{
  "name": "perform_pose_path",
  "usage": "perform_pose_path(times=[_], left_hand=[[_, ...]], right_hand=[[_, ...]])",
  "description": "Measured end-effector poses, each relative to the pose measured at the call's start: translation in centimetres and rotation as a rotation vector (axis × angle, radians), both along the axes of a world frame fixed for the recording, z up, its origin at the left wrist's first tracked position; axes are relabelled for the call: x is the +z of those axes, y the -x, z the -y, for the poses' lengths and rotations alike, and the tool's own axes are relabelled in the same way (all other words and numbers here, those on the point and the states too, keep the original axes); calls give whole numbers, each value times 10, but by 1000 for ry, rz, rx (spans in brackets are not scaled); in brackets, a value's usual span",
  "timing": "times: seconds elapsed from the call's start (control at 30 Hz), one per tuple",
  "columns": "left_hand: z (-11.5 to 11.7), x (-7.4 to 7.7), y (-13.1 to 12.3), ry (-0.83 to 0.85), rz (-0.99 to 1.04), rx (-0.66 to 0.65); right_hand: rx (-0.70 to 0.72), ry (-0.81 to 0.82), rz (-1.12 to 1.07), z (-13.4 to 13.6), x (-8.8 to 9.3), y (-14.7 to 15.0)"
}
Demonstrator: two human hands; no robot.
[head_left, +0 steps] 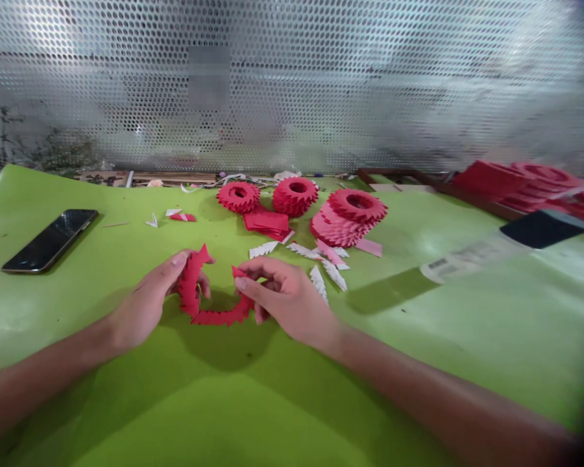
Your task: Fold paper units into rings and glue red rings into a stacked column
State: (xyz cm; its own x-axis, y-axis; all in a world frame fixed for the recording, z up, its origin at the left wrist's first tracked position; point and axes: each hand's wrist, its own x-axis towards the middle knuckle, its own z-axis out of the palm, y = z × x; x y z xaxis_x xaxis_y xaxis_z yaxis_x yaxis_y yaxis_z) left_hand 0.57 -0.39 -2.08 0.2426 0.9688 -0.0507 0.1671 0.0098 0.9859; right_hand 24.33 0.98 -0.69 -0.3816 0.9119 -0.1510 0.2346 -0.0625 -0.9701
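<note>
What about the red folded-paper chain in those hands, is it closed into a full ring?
No, the red folded-paper chain, held by the left hand and right hand, shows a gap between its ends.

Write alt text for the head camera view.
A person's left hand and right hand hold a U-shaped red folded-paper chain over a green tabletop. Beyond it sit toothed paper rings, red and pink; a smartphone lies at left.

Behind the curved red strip (pixel 219 317) the left fingers (pixel 205 285) are partly hidden; well right of it, the black-capped bottle (pixel 489 251) is too blurred to read and the red pile (pixel 540 185) is cut off
</note>
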Motion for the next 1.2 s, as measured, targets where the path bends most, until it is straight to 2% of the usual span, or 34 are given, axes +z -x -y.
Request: perform_pose_path(times=[0.13, 0.3, 0.37, 0.47, 0.7, 0.8, 0.93, 1.03, 1.1, 1.2], left_hand=[[1, 0, 11, -106, -140, -70], [-2, 6, 20, -446, -393, -208], [-4, 9, 20, -514, -433, -288], [-7, 13, 19, -565, -463, -340], [-5, 10, 20, -672, -479, -339], [-3, 6, 20, -655, -456, -302], [3, 2, 15, -551, -297, -126], [6, 2, 9, -560, -120, -33], [6, 4, 7, -598, -108, -39], [5, 6, 8, -652, -197, -78]], right_hand=[[-51, 42, -91, -3, -2, -4], [-61, 90, -259, -9, -4, -10], [-65, 103, -279, -11, -5, -12], [-46, 127, -286, -12, -6, -15], [-24, 161, -271, -10, -2, -15], [-33, 174, -297, -9, -1, -13], [-35, 167, -360, -10, -4, -12], [-20, 178, -398, -10, -4, -12], [-8, 181, -397, -9, -3, -12], [4, 181, -373, -8, -2, -12]])
